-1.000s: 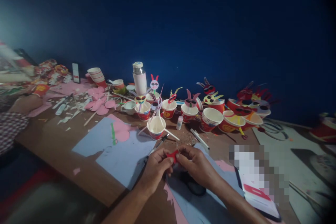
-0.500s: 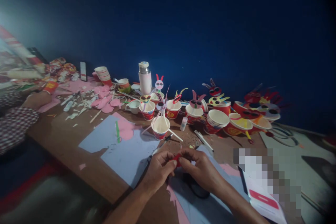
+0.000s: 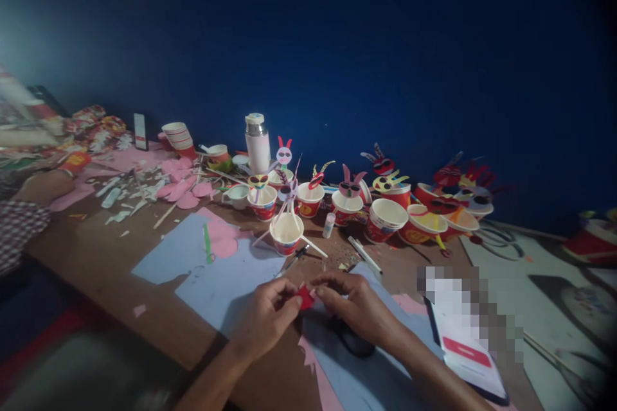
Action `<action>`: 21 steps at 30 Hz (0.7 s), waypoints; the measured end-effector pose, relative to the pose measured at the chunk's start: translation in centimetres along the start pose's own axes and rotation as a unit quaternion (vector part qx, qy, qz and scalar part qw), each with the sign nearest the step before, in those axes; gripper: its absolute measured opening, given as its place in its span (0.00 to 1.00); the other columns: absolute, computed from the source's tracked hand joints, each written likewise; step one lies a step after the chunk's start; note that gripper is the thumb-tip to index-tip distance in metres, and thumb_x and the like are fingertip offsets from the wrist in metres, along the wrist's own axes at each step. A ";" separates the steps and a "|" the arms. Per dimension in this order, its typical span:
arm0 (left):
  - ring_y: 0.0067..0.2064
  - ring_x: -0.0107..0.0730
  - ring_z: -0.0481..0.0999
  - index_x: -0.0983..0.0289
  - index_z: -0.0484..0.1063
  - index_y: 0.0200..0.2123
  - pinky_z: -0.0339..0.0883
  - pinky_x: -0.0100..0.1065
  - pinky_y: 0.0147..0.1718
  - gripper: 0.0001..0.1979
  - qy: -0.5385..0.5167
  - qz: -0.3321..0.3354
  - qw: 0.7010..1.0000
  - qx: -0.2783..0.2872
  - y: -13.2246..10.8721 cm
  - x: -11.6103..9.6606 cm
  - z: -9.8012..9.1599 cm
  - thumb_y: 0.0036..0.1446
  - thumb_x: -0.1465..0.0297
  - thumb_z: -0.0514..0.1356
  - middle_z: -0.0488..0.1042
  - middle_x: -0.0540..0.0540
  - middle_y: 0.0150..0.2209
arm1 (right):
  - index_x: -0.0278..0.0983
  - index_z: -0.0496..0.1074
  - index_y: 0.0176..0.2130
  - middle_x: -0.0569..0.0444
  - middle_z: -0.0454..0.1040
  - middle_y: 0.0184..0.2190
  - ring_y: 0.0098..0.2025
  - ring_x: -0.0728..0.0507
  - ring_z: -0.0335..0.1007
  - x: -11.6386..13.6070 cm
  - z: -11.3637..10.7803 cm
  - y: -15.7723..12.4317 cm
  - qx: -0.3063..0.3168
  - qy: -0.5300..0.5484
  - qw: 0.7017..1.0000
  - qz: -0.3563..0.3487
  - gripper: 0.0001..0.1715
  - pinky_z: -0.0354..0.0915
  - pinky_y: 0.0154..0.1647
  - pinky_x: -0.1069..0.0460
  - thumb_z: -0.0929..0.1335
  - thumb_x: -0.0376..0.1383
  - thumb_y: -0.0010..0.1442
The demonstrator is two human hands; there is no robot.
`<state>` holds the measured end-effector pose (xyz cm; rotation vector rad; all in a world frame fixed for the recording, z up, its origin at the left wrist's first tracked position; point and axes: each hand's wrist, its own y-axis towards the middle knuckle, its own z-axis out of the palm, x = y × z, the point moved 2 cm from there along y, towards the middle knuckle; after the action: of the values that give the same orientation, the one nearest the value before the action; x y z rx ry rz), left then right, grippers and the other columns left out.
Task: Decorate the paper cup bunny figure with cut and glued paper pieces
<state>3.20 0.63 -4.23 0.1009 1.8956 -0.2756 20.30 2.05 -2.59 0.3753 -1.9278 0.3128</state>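
Note:
A small piece of red paper point(image 3: 305, 299) is held up over the table between my two hands. My left hand point(image 3: 266, 320) pinches its left side between thumb and fingers. From the other side, the thumb and fingertips of my right hand point(image 3: 354, 303) close on its right edge. Below my right hand, blue paper point(image 3: 332, 359) lies on the table with a black looped object point(image 3: 359, 350) on it, partly covered. Just beyond my hands stands a paper cup point(image 3: 286, 234) with white sticks poking out at its sides.
Paper cups with masked paper faces, such as a pink one point(image 3: 349, 189), line the back. A glue stick point(image 3: 328, 225), pens point(image 3: 365, 253), a flask point(image 3: 258, 144) and pink paper pieces point(image 3: 180, 189) lie around. A phone point(image 3: 470, 353) is at right; another person's hand point(image 3: 45, 186) works at left.
The view has swung a little to the right, so things sit further left. More of the red paper now shows between my fingers, and my hands are slightly further apart.

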 end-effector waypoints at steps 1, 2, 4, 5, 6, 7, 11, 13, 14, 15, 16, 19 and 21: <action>0.27 0.27 0.67 0.64 0.67 0.27 0.59 0.26 0.27 0.07 0.041 0.013 0.999 -0.008 -0.1 0.2 -0.5 0.53 0.67 0.53 0.68 0.49 0.24 | 0.37 0.73 0.38 0.59 0.70 0.21 0.22 0.51 0.64 0.0 -0.5 0.1 -0.010 0.001 1.000 0.004 0.12 0.58 0.23 0.57 0.62 0.38 0.59; 0.28 0.28 0.67 0.63 0.68 0.27 0.60 0.27 0.28 0.07 0.091 0.026 0.995 -0.015 -0.2 0.4 -1.1 0.53 0.67 0.53 0.69 0.49 0.25 | 0.37 0.73 0.39 0.59 0.70 0.21 0.22 0.51 0.64 0.0 -1.0 0.2 -0.024 -0.001 1.000 0.006 0.13 0.58 0.23 0.57 0.62 0.39 0.58; 0.31 0.30 0.69 0.61 0.71 0.28 0.61 0.28 0.31 0.07 0.194 0.055 0.979 -0.024 -0.2 0.9 -2.1 0.52 0.67 0.54 0.70 0.50 0.28 | 0.36 0.73 0.38 0.59 0.70 0.21 0.21 0.51 0.64 0.0 -2.3 0.4 -0.055 -0.014 0.998 0.009 0.13 0.58 0.22 0.57 0.62 0.39 0.58; 0.34 0.32 0.70 0.60 0.72 0.30 0.62 0.29 0.33 0.07 0.236 0.068 0.969 -0.032 -0.1 1.1 -2.6 0.52 0.66 0.55 0.70 0.50 0.30 | 0.36 0.73 0.37 0.58 0.70 0.21 0.21 0.51 0.64 -0.1 -3.0 0.5 -0.067 -0.024 0.997 0.008 0.13 0.58 0.22 0.57 0.62 0.39 0.58; 0.36 0.33 0.70 0.59 0.73 0.32 0.62 0.31 0.35 0.07 0.268 0.079 0.959 -0.043 0.0 1.2 -3.2 0.51 0.65 0.56 0.71 0.51 0.32 | 0.36 0.73 0.36 0.58 0.70 0.20 0.22 0.51 0.64 -0.1 -3.6 0.6 -0.078 -0.035 0.996 0.006 0.13 0.58 0.22 0.57 0.62 0.39 0.58; 0.38 0.35 0.70 0.58 0.73 0.34 0.63 0.32 0.37 0.08 0.290 0.087 0.951 -0.058 0.2 1.2 -3.8 0.51 0.64 0.57 0.71 0.51 0.34 | 0.36 0.73 0.35 0.58 0.69 0.20 0.22 0.50 0.64 -0.1 -4.2 0.7 -0.087 -0.046 0.995 0.003 0.13 0.58 0.22 0.57 0.62 0.40 0.58; 0.48 0.40 0.67 0.58 0.64 0.50 0.61 0.39 0.47 0.23 0.315 0.165 0.920 -0.163 1.5 -0.3 -6.7 0.50 0.62 0.59 0.68 0.56 0.45 | 0.35 0.72 0.36 0.58 0.68 0.19 0.22 0.50 0.63 -0.6 -5.6 0.7 -0.100 -0.071 0.992 -0.004 0.15 0.59 0.22 0.56 0.62 0.42 0.59; 0.53 0.43 0.64 0.59 0.56 0.56 0.57 0.42 0.51 0.32 0.321 0.189 0.910 -0.184 2.7 -1.4 -7.7 0.48 0.61 0.60 0.64 0.59 0.51 | 0.34 0.71 0.36 0.58 0.68 0.19 0.22 0.50 0.63 -0.8 -5.8 0.6 -0.097 -0.074 0.992 -0.006 0.16 0.59 0.22 0.56 0.62 0.43 0.59; 0.54 0.45 0.62 0.59 0.55 0.57 0.56 0.44 0.51 0.35 0.331 0.188 0.907 -0.178 3.5 -1.9 -8.0 0.46 0.59 0.61 0.62 0.61 0.53 | 0.34 0.71 0.36 0.58 0.68 0.19 0.22 0.50 0.63 -0.8 -5.8 0.5 -0.096 -0.077 0.992 -0.007 0.16 0.59 0.22 0.56 0.62 0.43 0.59; 0.55 0.49 0.60 0.60 0.55 0.57 0.55 0.46 0.52 0.38 0.336 0.187 0.907 -0.172 4.2 -2.3 -8.2 0.44 0.57 0.62 0.61 0.62 0.54 | 0.34 0.72 0.35 0.57 0.68 0.19 0.22 0.50 0.63 -0.8 -5.8 0.4 -0.094 -0.081 0.992 -0.007 0.16 0.60 0.22 0.56 0.61 0.43 0.59; 0.56 0.51 0.58 0.61 0.55 0.57 0.54 0.47 0.52 0.39 0.342 0.184 0.908 -0.159 5.0 -2.5 -8.2 0.43 0.55 0.63 0.60 0.63 0.55 | 0.34 0.72 0.35 0.57 0.68 0.19 0.22 0.50 0.63 -0.7 -5.8 0.4 -0.093 -0.085 0.992 -0.009 0.16 0.60 0.23 0.56 0.61 0.42 0.59; 0.55 0.53 0.60 0.61 0.58 0.55 0.55 0.46 0.50 0.40 0.352 0.176 0.913 -0.111 6.9 -2.9 -7.8 0.39 0.52 0.63 0.63 0.63 0.52 | 0.34 0.72 0.35 0.57 0.68 0.19 0.22 0.49 0.64 -0.4 -5.7 0.1 -0.085 -0.089 0.992 -0.005 0.16 0.60 0.22 0.56 0.61 0.42 0.59; 0.52 0.53 0.62 0.62 0.62 0.51 0.58 0.45 0.47 0.37 0.358 0.167 0.915 -0.086 7.7 -2.9 -7.2 0.39 0.51 0.63 0.66 0.62 0.49 | 0.34 0.73 0.35 0.57 0.69 0.19 0.21 0.49 0.64 -0.4 -5.8 0.1 -0.084 -0.080 0.993 0.001 0.16 0.60 0.22 0.56 0.62 0.42 0.59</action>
<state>-0.89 10.04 -0.33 0.4532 2.5694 0.2001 25.28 4.40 -0.80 0.2941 -2.0944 0.1235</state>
